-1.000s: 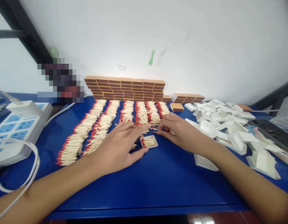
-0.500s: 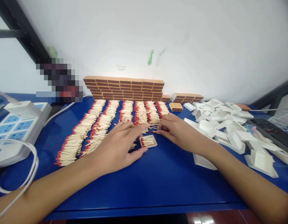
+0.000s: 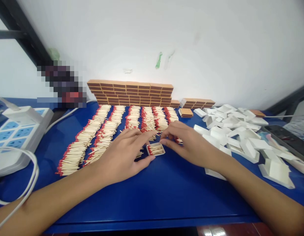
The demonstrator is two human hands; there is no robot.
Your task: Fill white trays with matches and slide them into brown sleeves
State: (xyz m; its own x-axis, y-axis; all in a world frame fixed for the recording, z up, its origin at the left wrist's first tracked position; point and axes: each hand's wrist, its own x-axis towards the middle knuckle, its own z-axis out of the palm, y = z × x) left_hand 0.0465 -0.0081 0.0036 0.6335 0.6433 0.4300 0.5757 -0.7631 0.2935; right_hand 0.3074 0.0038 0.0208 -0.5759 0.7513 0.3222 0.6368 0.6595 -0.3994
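Observation:
A small white matchbox tray (image 3: 162, 152) lies on the blue table, partly filled with red-headed matches (image 3: 155, 149). My left hand (image 3: 128, 152) is around its left end, thumb at the front corner and a finger at the back corner. At the tray's right back corner, my right hand (image 3: 185, 141) has thumb and forefinger pinched together; whatever they hold is hidden. Long rows of matches (image 3: 79, 144) lie behind and left of my hands. A few loose red-tipped matches (image 3: 178, 140) show behind my right hand.
Stacked brown matchboxes (image 3: 131, 93) stand against the wall, with a shorter stack (image 3: 197, 102) and a single matchbox (image 3: 185, 113) to their right. White empty trays (image 3: 240, 131) are heaped at right, beside a phone (image 3: 287, 139). A power strip (image 3: 21, 137) with a white cable lies left.
My right hand has moved slightly left, to the tray's corner. The match that showed at its fingertips is no longer visible there. My left hand has stayed at the tray.

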